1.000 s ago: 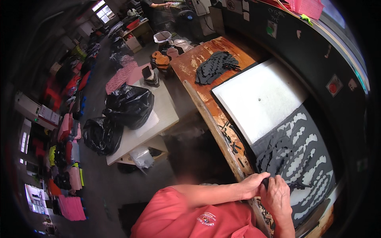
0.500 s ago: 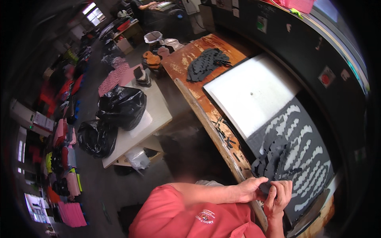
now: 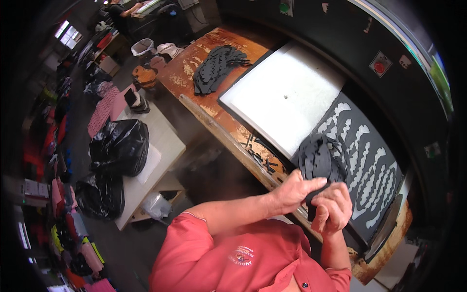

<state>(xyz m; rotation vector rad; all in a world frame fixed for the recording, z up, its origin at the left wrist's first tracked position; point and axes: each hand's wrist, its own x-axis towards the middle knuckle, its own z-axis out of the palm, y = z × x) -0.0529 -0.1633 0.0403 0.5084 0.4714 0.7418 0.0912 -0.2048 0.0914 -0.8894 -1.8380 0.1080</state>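
A bunch of dark grey, wavy-edged cut-out pieces (image 3: pixel 318 158) is held up in front of me at the table's near edge. My left hand (image 3: pixel 296 191) is closed round its lower left side, with the thumb stretched across the front. Curled fingers of my right hand (image 3: pixel 334 207) grip the bottom right of the same bunch. Behind it lies a dark sheet (image 3: pixel 384 151) with rows of wavy cut-out holes showing pale underneath. A white board (image 3: pixel 287 97) adjoins that sheet. Further off, a heap of similar dark pieces (image 3: pixel 216 68) rests on the worn wooden table (image 3: pixel 177 73).
Small dark scraps (image 3: pixel 258 158) lie along the table's front edge. Left of it, a pale side table (image 3: pixel 163 151) carries black plastic bags (image 3: pixel 119 146). A dark machine wall with a red button (image 3: pixel 379 67) stands behind. A person (image 3: pixel 121 12) sits far back.
Both hands have lifted the bunch up and to the left, nearer my chest. The view has turned, so the table appears shifted left and upward.
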